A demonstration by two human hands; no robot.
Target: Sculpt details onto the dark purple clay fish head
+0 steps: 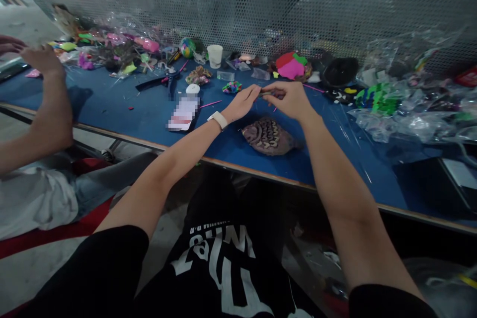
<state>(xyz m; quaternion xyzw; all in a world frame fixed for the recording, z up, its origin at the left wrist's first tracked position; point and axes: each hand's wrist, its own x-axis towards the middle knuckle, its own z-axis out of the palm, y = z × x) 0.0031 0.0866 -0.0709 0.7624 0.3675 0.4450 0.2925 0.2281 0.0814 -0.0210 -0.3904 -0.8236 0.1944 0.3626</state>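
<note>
Above the blue table (149,109), my left hand (244,102), with a pale watch band (218,120) at its wrist, meets my right hand (288,99). The fingers of both are pressed together around something small and dark between them, too small to name. Just below the hands lies a brown fish-shaped piece (269,137) with light curved scale marks. A small multicoloured lump (232,87) sits behind my left hand. To the left of that hand are a phone (184,112), a white round case (193,89) and a pink stick (210,104).
At the left a person's forearm (55,104) reaches over the table. A paper cup (215,56), a pink and red clay piece (290,65) and plastic bags (417,121) line the back and right. A black box (432,184) is at the right edge. Behind stands a perforated metal panel (261,0).
</note>
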